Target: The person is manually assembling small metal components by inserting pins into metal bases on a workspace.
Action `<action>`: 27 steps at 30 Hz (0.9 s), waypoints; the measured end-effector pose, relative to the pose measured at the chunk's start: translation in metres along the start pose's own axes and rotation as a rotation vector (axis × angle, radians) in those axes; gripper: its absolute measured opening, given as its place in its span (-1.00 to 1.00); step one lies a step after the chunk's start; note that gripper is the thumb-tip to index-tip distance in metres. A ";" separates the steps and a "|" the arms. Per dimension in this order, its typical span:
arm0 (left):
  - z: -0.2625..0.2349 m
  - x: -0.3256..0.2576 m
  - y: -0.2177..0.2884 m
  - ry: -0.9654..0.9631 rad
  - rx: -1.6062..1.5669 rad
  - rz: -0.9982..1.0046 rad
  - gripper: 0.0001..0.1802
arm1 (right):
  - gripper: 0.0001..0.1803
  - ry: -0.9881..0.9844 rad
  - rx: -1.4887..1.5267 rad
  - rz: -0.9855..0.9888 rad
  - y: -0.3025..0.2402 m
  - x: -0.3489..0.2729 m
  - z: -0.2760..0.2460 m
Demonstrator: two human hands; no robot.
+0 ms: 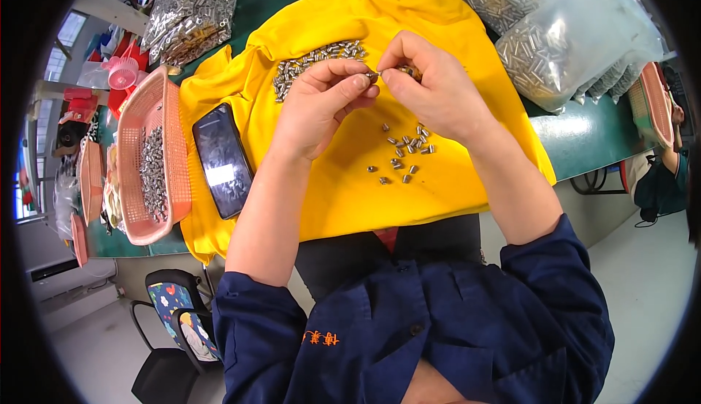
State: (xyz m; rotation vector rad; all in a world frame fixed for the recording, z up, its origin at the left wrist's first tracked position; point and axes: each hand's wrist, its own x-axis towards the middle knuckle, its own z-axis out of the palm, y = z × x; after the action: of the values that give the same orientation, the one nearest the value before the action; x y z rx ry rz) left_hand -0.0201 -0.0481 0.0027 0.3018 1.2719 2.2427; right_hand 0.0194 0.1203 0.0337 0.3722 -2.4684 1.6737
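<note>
Over the yellow cloth, my left hand pinches a small dark metal part between thumb and fingertips. My right hand meets it there, its thumb and forefinger closed in a pinch at the part's end. What the right fingertips hold, if anything, is too small to make out. Behind the left hand lies a pile of small silver metal cylinders, partly hidden by that hand. Several loose metal cylinders are scattered on the cloth below the right hand.
Left of the cloth stands a pink plastic basket with small metal parts inside. A black phone lies beside it on the cloth. Clear bags of metal parts sit at the back left and right of the green table.
</note>
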 end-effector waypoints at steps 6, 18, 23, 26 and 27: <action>0.002 0.000 -0.001 -0.016 0.034 0.017 -0.86 | -0.90 0.027 -0.054 -0.056 -0.002 -0.001 0.001; 0.007 0.001 0.000 0.033 0.235 0.123 -0.86 | -0.89 0.126 -0.221 -0.178 0.002 -0.002 0.011; 0.008 -0.001 0.005 0.039 0.345 0.150 -0.86 | -0.86 0.075 -0.146 -0.138 -0.001 -0.001 0.013; 0.010 -0.002 0.006 0.032 0.360 0.177 -0.85 | -0.87 0.058 -0.111 -0.104 -0.004 0.000 0.009; 0.013 -0.002 0.006 0.035 0.409 0.178 -0.85 | -0.88 0.067 -0.093 -0.086 -0.003 0.000 0.008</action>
State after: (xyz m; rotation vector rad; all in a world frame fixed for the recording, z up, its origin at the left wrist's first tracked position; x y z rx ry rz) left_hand -0.0147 -0.0428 0.0145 0.5466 1.7835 2.1190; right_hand 0.0205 0.1123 0.0332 0.3986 -2.4350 1.5073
